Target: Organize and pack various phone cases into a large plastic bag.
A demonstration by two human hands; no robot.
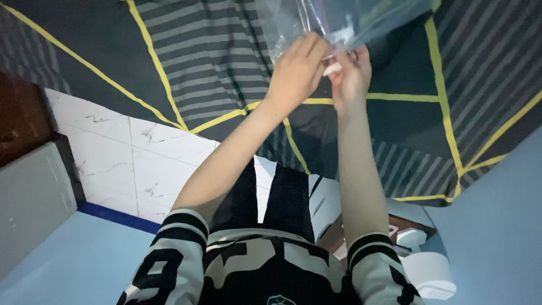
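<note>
A dark bed cover (226,51) with grey stripes and yellow lines fills most of the view, spread wide across the top and right. Beside it lies a white marble-patterned tiled floor (135,158), edged by a blue strip, and pale blue walls (497,226) take up the lower corners. A brown piece of furniture (20,118) sits at the far left edge. The person's torso shows at the bottom in a black and white patterned shirt (254,271), both bare forearms reaching away from it toward the cover. At the top, over the cover, hangs a clear plastic bag (344,17), crinkled and shiny, its far part cut off by the frame edge. The left hand (296,70) is curled closed, its fingers pinching the near edge of the bag. The right hand (353,70) sits just beside it, touching it, fingers bent and closed on the same edge of the bag, with a small white piece (333,69) showing between the two hands; what that is cannot be told.
</note>
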